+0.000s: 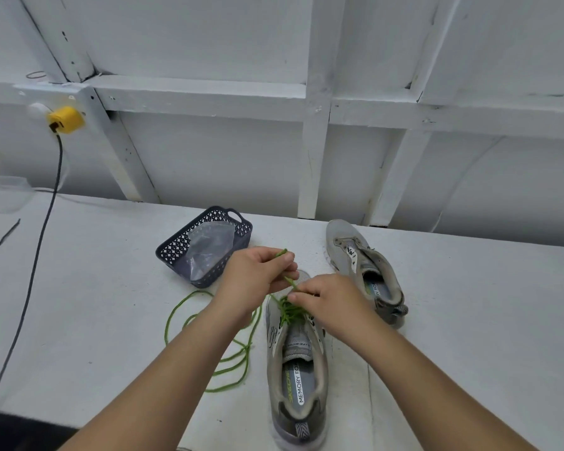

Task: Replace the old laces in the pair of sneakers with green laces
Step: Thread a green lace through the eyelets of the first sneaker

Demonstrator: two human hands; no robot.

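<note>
A grey sneaker (295,362) lies on the white table, toe pointing away from me, with a green lace (288,312) threaded through its front eyelets. My left hand (258,276) pinches one end of the green lace above the toe, the tip sticking up past my fingers. At the front eyelets my right hand (326,301) pinches the lace. The rest of the green lace lies in loose loops (238,353) on the table left of the shoe. The second grey sneaker (365,271) lies to the right, without a lace.
A dark blue perforated basket (179,245) holding a clear plastic bag stands behind my left hand. A dark cable (30,288) runs down from a yellow plug (65,120) on the white wall at the left. The table's near edge is at the bottom left.
</note>
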